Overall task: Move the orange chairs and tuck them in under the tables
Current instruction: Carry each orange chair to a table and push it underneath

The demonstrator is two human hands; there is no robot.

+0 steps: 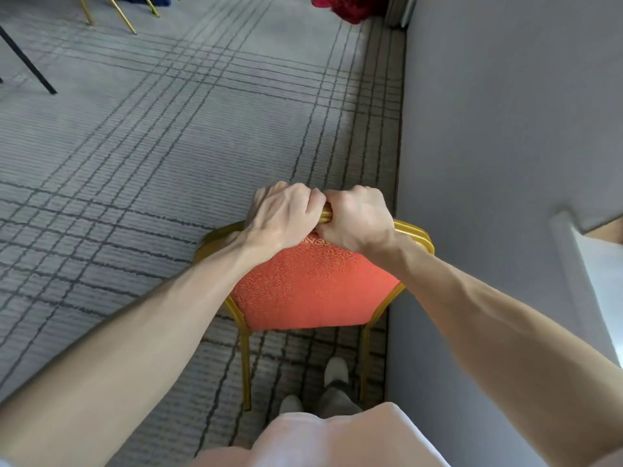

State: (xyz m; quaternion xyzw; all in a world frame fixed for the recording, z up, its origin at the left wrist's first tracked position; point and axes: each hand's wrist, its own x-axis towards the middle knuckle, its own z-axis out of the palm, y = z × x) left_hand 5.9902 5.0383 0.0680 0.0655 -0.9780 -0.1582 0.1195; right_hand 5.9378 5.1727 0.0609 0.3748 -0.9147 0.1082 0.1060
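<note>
Orange chair seen from behind and above, clasped at the crest of its backrest by both of a person's hands. The left hand and the right hand sit side by side, knuckles almost touching, fingers curled tight over the gold top rail, with bare forearms reaching in from the lower corners. The backrest is padded in orange fabric woven with a fine swirling pattern and is edged by a ribbed, gold-painted metal frame that widens at the shoulders and narrows toward the seat. Two slim gold rear legs run down from it; the seat itself is hidden behind the backrest. The chair stands directly in front of the person on grey carpet crossed by dark plaid lines, its right side just beside a plain grey wall; whether frame and wall touch cannot be told. Below the backrest, the person's pale shoes show between the chair legs, and a white garment fills the bottom edge. Well apart, across open carpet at the top left, stand the gold legs of other chairs and a slanting black table leg. A heap of red cloth lies at the top edge, near the wall
</note>
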